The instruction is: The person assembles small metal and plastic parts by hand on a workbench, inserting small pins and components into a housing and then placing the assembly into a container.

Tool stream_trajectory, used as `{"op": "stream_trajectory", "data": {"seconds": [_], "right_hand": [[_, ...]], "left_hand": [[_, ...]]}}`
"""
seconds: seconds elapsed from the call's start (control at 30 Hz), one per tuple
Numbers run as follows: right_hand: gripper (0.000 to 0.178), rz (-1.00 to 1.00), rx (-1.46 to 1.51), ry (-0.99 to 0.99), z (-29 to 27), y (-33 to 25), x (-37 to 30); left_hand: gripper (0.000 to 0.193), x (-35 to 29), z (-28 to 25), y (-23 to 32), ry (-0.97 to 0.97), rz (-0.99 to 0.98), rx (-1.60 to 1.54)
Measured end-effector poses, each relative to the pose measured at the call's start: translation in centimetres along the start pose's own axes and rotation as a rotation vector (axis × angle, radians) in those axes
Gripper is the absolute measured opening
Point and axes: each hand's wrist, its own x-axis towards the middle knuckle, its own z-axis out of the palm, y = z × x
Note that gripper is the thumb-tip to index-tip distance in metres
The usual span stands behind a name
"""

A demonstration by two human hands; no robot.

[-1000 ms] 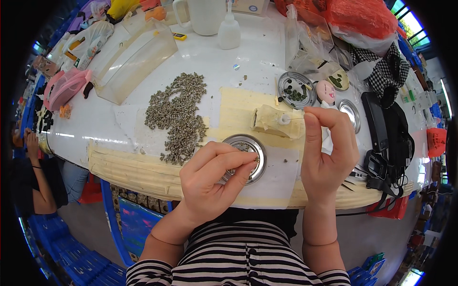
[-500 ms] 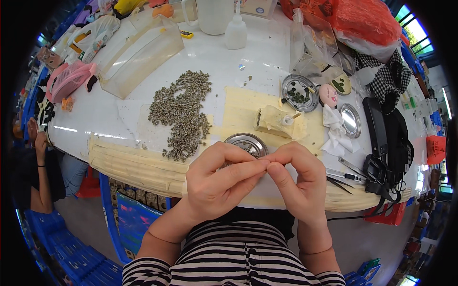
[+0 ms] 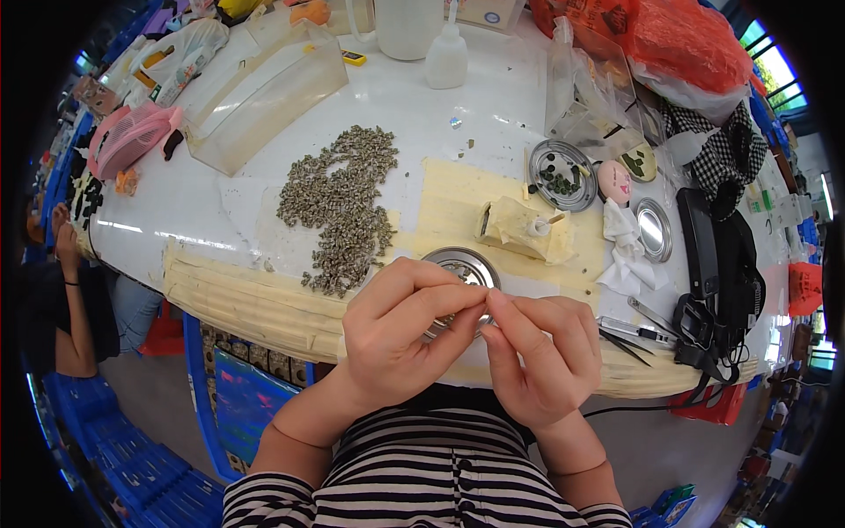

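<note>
My left hand (image 3: 400, 330) is closed in a pinch above the near edge of the table. Its thumb and index fingertip press on something too small to make out. Against those fingertips rests the index tip of my right hand (image 3: 546, 352), whose other fingers are curled together. The right thumb sits a little lower, apart from the index tip. Beneath both hands lies a round shiny metal dish (image 3: 482, 265), partly covered by them, with small pieces inside. Left of it spreads a heap of small grey metallic pieces (image 3: 339, 216) on the white table.
A tape-wrapped block (image 3: 519, 231) stands beyond the dish. To its right are a dish of dark green pieces (image 3: 585, 195), a metal lid (image 3: 651, 231), crumpled tissue (image 3: 621, 264), tweezers (image 3: 625, 345) and a black strap bag (image 3: 735, 255). A white squeeze bottle (image 3: 447, 62) stands behind. Another person sits left.
The right thumb has dropped away from the fingertips, and the right index finger has straightened against the left pinch. The table's contents appear shifted slightly right in the view.
</note>
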Motion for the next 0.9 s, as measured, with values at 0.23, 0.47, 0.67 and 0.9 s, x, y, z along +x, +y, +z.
{"op": "stream_trajectory", "data": {"seconds": [0.23, 0.47, 0.67, 0.9], "right_hand": [[0.021, 0.406, 0.481, -0.062, 0.0, 0.5, -0.4], [0.019, 0.313, 0.326, 0.025, 0.1, 0.3, -0.5], [0.029, 0.128, 0.182, 0.027, 0.2, -0.1, -0.4], [0.015, 0.513, 0.677, -0.129, -0.1, 0.7, -0.8]], "left_hand": [[0.026, 0.0, -0.4, 0.2, -0.045, 0.049, -0.043], [0.027, 0.1, 0.2, 0.1, 0.005, 0.097, 0.003], [0.025, -0.2, 0.0, 0.0, 0.024, 0.01, -0.016], [0.028, 0.0, -0.4, 0.1, -0.064, 0.118, -0.055]]}}
